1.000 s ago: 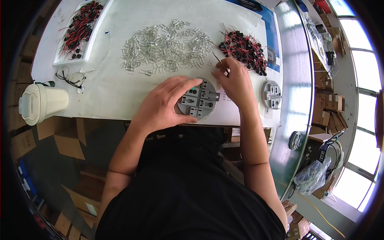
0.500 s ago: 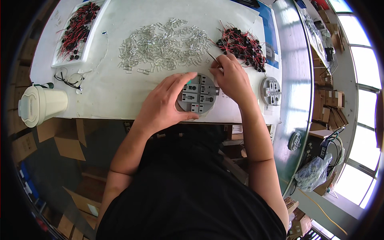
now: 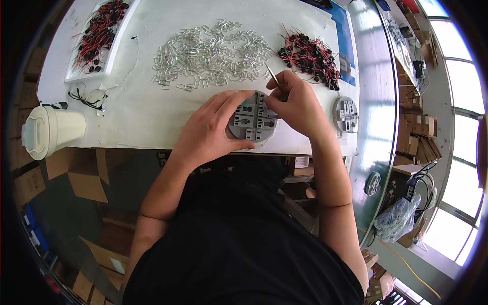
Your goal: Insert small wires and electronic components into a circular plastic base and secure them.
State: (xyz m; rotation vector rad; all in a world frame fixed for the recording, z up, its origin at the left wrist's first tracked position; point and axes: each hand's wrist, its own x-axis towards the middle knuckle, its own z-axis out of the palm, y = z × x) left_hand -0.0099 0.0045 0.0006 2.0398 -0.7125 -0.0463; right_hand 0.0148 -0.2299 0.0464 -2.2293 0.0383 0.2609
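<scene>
Spanning a round grey base [image 3: 249, 122] near frame centre in the head view, the left hand [image 3: 208, 127] is holding its rim between widely parted thumb and fingers; the right hand [image 3: 300, 104], nearly closed, is gripping a slender tool [image 3: 272, 74] right of centre

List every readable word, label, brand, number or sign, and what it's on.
None readable.
Grey round base in the left hand: tiny marks, too small to read.
Blue sheet, upper right: print too blurred to read.
Pale label on the open carton, lower left: too blurred.
White label below the tabletop edge: too small.
</scene>
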